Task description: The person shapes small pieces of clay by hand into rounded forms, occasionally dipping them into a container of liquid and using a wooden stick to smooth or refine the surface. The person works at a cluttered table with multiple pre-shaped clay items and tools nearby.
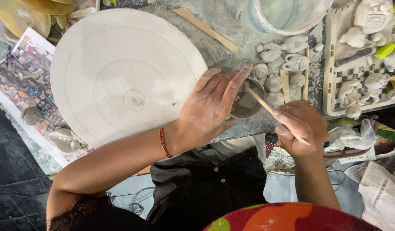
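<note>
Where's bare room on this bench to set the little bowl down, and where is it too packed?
Free: the top of the round white disc, left of the left hand, and a bare strip of table between the flat wooden stick and the plastic tub. Crowded: the clay figures right of the small bowl, and the checkered tray.

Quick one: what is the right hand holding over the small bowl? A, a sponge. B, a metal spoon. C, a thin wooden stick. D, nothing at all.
C: the right hand pinches a thin wooden stick whose tip dips into the small bowl, which the left hand steadies.
</note>
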